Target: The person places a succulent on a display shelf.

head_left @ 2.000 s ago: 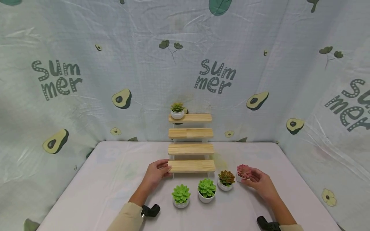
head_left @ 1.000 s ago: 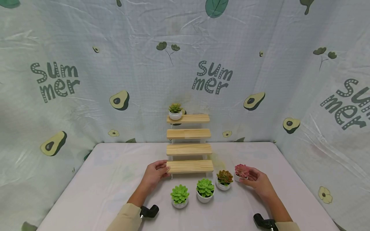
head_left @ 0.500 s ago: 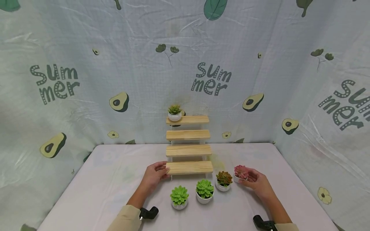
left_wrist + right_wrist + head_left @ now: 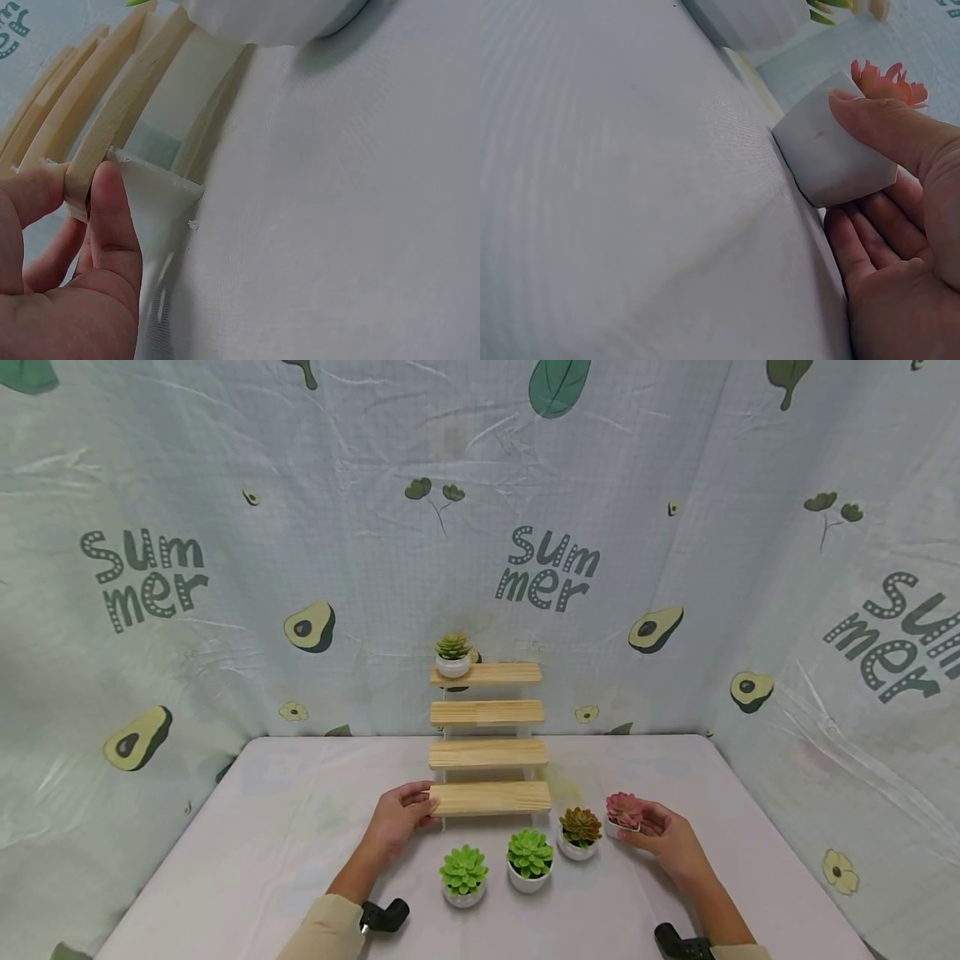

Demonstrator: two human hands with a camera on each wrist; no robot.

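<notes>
My left hand [image 4: 401, 817] pinches the left end of the lowest board on a tiered wooden shelf stand [image 4: 491, 798]; in the left wrist view the thumb and fingers grip that board's end [image 4: 112, 124]. At the right, my right hand [image 4: 670, 837] holds a pink potted succulent [image 4: 624, 811]. Its white pot [image 4: 836, 146] stands on the table in the right wrist view, thumb on one side and fingers at the other. Just left of it sits a reddish-brown succulent [image 4: 580, 828] in a round white pot.
Two bright green potted succulents [image 4: 529, 853] [image 4: 463, 870] stand in front of the stand. Another green succulent [image 4: 453, 649] sits at the left of the top board. A printed sheet [image 4: 360, 568] hangs behind the white-covered table [image 4: 300, 827].
The whole head view has shifted slightly. Both hands keep their hold, the left on the board and the right on the pink succulent, and the plants stay in place.
</notes>
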